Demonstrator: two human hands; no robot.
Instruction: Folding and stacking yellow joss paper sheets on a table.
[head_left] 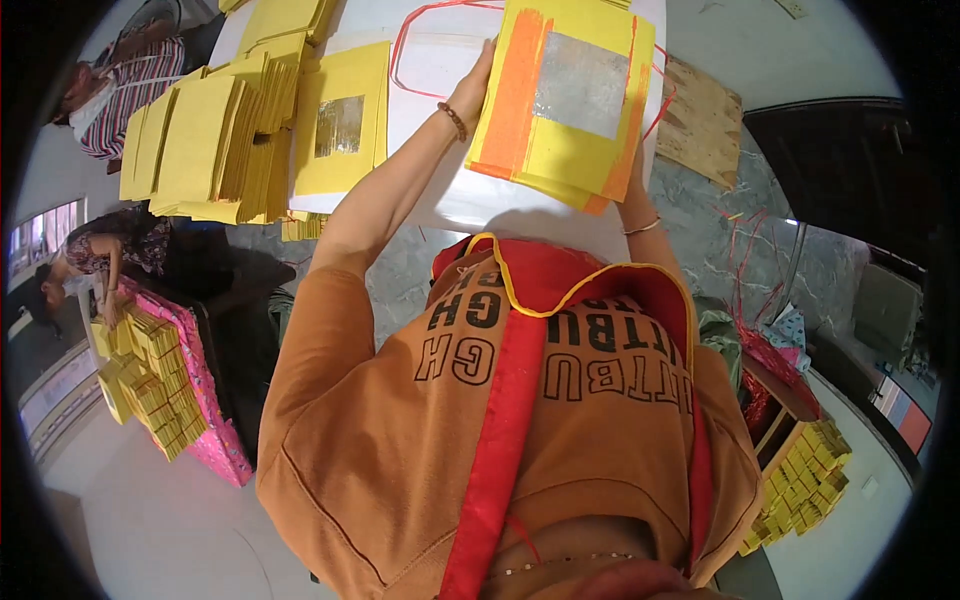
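- Your left hand (473,92) grips the left edge of the yellow paper stack (565,100), top centre of frame, fingers pinching it.
- Your right hand is hidden behind the stack's right edge; can't tell its grip.
- Stack w/ silver foil square & orange stripes sits over the white table (440,60).
- More yellow sheets (215,140) upper left.

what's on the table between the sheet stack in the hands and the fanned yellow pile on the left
In the head view, a single yellow sheet with a silver foil square lies there, plus bare white table crossed by a loop of red string.
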